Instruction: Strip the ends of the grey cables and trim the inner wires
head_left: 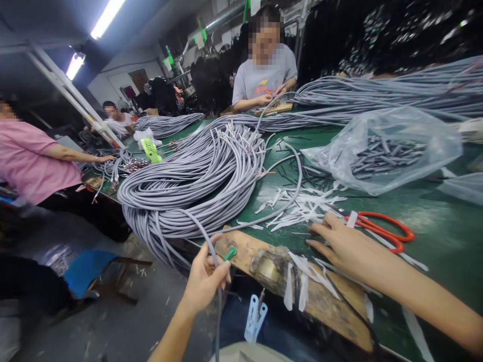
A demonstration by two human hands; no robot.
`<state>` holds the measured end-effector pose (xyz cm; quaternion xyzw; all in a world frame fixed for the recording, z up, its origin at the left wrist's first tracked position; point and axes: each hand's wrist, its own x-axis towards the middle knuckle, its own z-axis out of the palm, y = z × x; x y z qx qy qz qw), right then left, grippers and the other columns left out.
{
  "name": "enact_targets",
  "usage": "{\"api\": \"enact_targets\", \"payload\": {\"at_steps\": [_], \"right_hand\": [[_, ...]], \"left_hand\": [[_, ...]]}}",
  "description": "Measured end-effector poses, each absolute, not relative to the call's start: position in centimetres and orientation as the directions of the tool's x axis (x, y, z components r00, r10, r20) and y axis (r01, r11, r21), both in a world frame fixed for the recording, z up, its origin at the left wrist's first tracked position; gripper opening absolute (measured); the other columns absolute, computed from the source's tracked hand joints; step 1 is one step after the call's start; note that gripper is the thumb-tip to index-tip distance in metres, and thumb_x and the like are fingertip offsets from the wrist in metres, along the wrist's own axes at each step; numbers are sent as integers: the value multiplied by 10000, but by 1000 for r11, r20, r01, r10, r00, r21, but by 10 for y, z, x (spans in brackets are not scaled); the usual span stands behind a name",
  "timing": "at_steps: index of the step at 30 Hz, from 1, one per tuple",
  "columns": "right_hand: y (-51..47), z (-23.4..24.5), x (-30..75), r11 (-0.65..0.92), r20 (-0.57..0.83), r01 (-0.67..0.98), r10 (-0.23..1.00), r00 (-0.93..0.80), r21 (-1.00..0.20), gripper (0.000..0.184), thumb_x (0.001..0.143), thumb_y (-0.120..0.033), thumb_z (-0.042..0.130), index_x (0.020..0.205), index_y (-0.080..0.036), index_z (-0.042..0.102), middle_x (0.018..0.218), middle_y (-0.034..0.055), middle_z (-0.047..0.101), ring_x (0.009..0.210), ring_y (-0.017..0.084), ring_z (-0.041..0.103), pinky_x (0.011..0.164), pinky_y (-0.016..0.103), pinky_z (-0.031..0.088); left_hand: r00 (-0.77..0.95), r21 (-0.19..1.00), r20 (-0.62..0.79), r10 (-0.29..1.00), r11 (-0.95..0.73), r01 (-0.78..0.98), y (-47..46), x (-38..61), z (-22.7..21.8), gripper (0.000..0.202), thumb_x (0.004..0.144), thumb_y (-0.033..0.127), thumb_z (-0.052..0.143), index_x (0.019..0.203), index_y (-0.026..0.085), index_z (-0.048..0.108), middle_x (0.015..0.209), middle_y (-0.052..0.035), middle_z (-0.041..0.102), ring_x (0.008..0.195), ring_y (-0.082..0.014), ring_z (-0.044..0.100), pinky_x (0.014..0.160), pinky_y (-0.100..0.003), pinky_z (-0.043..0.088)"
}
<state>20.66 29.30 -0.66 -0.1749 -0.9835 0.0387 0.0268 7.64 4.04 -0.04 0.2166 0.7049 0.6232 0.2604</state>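
Note:
My left hand (204, 281) is closed round a grey cable (206, 236) that runs up from the big coil of grey cables (188, 186) on the green table (433, 226). A small green piece (230, 253) sits by my thumb. My right hand (349, 246) lies on the table with its fingers stretched out flat, its fingertips at the white strips of paper (302, 206). Red-handled scissors (385, 231) lie just behind that hand. A wooden board (317, 296) with a metal fixture (269, 266) is at the table edge between my hands.
A clear plastic bag (385, 151) of short dark tube pieces lies at the right. More grey cable bundles (377, 95) run across the back. A person in grey (264, 70) works opposite; a person in pink (33, 161) is at the left. A blue clip (255, 317) hangs below the board.

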Motion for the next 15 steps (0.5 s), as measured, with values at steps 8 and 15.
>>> {"api": "enact_targets", "payload": {"at_steps": [8, 15], "right_hand": [[287, 3, 207, 930, -84, 368, 364, -927, -29, 152, 859, -217, 454, 823, -133, 576, 841, 93, 498, 598, 178, 576, 534, 264, 380], [292, -2, 209, 934, -12, 355, 355, -935, -45, 131, 844, -215, 478, 806, -142, 580, 815, 76, 499, 568, 163, 562, 507, 252, 341]], "left_hand": [[-779, 949, 259, 570, -2, 315, 37, -43, 107, 596, 700, 659, 493, 977, 152, 639, 716, -76, 645, 511, -121, 510, 422, -226, 418], [-796, 663, 447, 407, 447, 601, 109, -87, 114, 495, 824, 575, 361, 774, 134, 579, 691, -74, 614, 570, -134, 555, 540, -249, 438]]}}
